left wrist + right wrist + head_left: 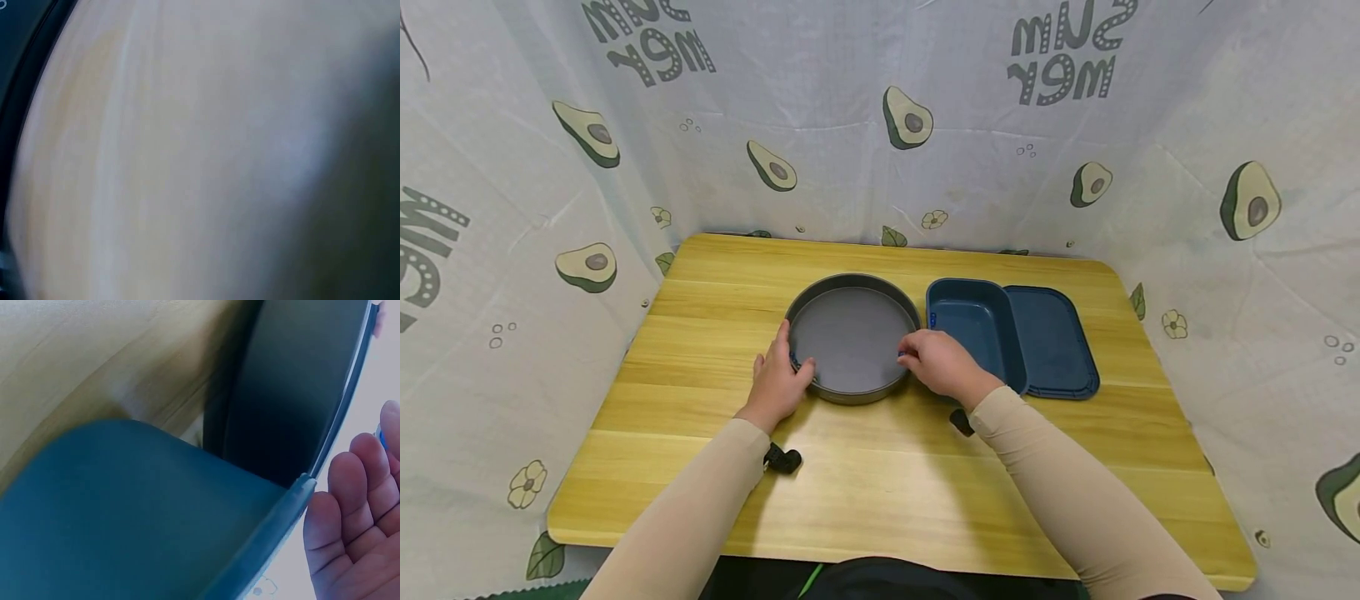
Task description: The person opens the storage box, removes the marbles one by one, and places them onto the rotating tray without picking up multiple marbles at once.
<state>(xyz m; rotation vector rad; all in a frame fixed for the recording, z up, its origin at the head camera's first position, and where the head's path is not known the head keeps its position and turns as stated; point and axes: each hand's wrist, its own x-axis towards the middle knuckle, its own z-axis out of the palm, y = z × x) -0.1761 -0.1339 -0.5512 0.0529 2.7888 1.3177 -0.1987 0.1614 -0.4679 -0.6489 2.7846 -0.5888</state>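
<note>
Pan (853, 333) has the left hand (777, 385), fingers apart, touching its left rim; at right, the right hand (947, 364) pinches a blue object (902, 353).

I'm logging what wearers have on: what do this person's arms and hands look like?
Plain beige long sleeves reach both wrists. The left hand and right hand are ungloved. A small black piece shows by the left cuff, another by the right; how they attach is hidden.
</note>
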